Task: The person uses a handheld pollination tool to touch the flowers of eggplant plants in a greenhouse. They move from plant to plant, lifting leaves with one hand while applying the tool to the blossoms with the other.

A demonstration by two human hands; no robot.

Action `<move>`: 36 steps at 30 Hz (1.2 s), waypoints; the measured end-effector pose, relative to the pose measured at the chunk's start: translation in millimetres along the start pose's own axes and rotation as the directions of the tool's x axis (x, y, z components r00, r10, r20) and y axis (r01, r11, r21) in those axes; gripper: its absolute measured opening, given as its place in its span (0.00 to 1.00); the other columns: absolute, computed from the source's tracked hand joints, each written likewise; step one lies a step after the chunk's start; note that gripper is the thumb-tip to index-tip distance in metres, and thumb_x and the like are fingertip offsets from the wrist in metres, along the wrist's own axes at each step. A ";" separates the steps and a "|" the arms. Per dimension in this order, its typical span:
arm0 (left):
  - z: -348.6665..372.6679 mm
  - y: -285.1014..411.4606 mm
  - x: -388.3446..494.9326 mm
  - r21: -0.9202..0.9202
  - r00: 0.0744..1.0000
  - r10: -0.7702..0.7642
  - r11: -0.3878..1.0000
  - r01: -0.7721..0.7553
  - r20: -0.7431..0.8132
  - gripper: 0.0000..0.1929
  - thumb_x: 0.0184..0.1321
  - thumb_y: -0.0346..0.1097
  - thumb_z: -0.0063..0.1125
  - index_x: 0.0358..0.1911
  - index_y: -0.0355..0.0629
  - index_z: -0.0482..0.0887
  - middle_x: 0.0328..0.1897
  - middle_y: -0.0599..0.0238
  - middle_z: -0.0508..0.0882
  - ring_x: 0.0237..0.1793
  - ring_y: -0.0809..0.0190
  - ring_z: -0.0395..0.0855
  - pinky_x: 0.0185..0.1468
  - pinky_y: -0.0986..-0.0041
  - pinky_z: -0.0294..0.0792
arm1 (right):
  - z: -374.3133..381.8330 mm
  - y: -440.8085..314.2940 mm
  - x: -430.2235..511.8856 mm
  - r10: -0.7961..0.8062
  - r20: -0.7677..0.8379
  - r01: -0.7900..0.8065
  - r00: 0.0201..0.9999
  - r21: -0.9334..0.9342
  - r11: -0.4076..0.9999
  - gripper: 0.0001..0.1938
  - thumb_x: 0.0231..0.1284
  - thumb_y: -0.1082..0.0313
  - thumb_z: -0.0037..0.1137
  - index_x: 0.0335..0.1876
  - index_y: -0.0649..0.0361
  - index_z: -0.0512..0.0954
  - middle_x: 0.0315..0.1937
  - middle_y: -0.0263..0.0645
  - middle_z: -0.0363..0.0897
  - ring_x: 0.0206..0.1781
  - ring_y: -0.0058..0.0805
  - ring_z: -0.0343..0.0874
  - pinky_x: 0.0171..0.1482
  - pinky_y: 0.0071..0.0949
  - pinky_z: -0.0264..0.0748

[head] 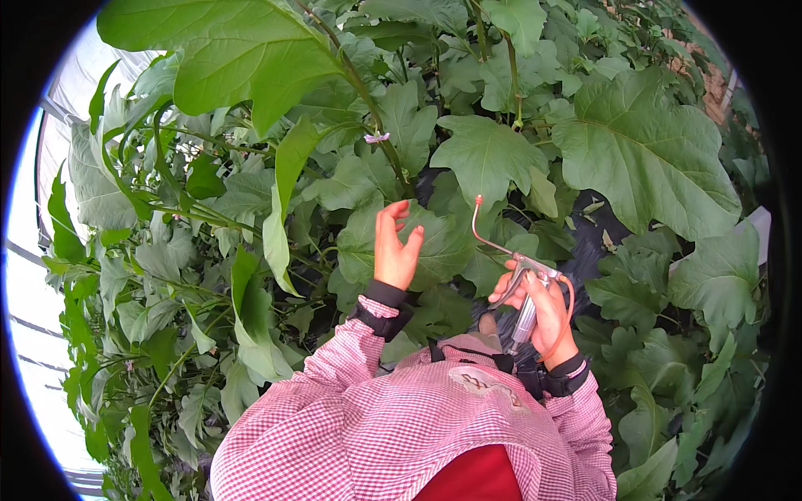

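Note:
My right hand (540, 304) is wrapped around a metal hand sprayer (525, 318) with a trigger lever. From its head a thin, bent copper-coloured nozzle tube (481, 233) reaches up and left, its tip in front of an eggplant leaf (492, 156). An orange hose (569, 313) loops from the sprayer's rear down past my wrist. My left hand (396, 247) is raised among the leaves with thumb and fingers apart, holding nothing. Behind it spreads a broad eggplant leaf (438, 247). A purple eggplant flower (376, 138) hangs by a stem (391, 153) above that hand.
Dense eggplant plants crowd both sides. Large leaves (648, 147) overhang at the right, and another leaf (232, 53) hangs close at the upper left. Dark plastic mulch (589, 219) shows between plants. A pale greenhouse wall (31, 300) runs along the left.

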State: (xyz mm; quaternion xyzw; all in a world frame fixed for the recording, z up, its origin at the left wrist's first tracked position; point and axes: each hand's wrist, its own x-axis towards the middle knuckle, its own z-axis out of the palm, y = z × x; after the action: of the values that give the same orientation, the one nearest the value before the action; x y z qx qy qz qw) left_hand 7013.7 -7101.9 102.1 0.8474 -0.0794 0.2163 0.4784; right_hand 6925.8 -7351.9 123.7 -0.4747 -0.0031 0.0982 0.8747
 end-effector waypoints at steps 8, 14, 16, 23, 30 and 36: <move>-28.9 0.3 60.4 -0.222 0.897 0.007 0.968 -0.117 -0.443 0.19 0.62 0.24 0.58 0.57 0.39 0.72 0.61 0.59 0.75 0.58 0.60 0.77 0.62 0.67 0.68 | 22.8 -9.7 135.4 0.026 0.441 0.096 0.897 -0.253 0.963 0.18 0.68 0.63 0.56 0.57 0.69 0.74 0.34 0.38 0.80 0.37 0.28 0.80 0.45 0.28 0.77; -20.9 18.2 57.4 -0.137 0.874 0.044 0.983 -0.126 -0.484 0.18 0.62 0.23 0.57 0.56 0.40 0.73 0.60 0.60 0.74 0.58 0.60 0.76 0.61 0.67 0.69 | 36.8 6.3 190.7 0.103 0.411 0.003 0.906 -0.250 0.968 0.16 0.64 0.64 0.59 0.51 0.67 0.75 0.32 0.33 0.77 0.33 0.22 0.78 0.40 0.23 0.75; -20.1 20.9 58.5 -0.121 0.874 0.037 0.987 -0.109 -0.485 0.18 0.62 0.23 0.57 0.55 0.40 0.73 0.60 0.60 0.74 0.57 0.61 0.76 0.61 0.67 0.69 | 35.4 7.7 196.1 0.078 0.405 0.023 0.911 -0.240 0.971 0.14 0.65 0.64 0.57 0.49 0.66 0.75 0.28 0.33 0.77 0.31 0.22 0.77 0.38 0.23 0.74; -22.3 19.9 49.1 -0.088 0.897 0.009 0.995 -0.054 -0.442 0.15 0.64 0.23 0.55 0.54 0.40 0.74 0.61 0.59 0.74 0.57 0.61 0.77 0.60 0.69 0.70 | 24.1 3.6 192.8 0.172 0.393 -0.069 0.904 -0.261 0.963 0.17 0.66 0.64 0.55 0.53 0.69 0.76 0.29 0.37 0.79 0.32 0.26 0.78 0.38 0.27 0.75; 4.0 18.1 54.9 -0.217 0.928 -0.042 0.975 -0.043 -0.371 0.12 0.64 0.21 0.54 0.51 0.39 0.74 0.58 0.58 0.74 0.50 0.62 0.80 0.58 0.70 0.71 | -11.1 -23.9 203.4 0.094 0.317 -0.014 0.944 -0.245 0.969 0.17 0.68 0.65 0.56 0.56 0.68 0.73 0.33 0.37 0.80 0.36 0.27 0.80 0.44 0.27 0.78; 32.8 18.4 61.6 -0.318 0.962 -0.095 0.948 0.009 -0.257 0.11 0.66 0.19 0.51 0.50 0.37 0.75 0.54 0.59 0.77 0.47 0.64 0.82 0.56 0.71 0.73 | -34.9 -64.8 202.8 -0.189 0.190 0.218 0.963 -0.149 0.965 0.18 0.67 0.67 0.59 0.58 0.67 0.73 0.37 0.35 0.78 0.40 0.23 0.78 0.46 0.26 0.78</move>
State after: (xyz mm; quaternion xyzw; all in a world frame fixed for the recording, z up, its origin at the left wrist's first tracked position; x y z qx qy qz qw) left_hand 7072.0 -7134.9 128.9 0.7253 -0.0244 0.3009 0.6187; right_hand 7139.1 -7379.8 140.5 -0.5335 -0.1369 0.0482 0.8333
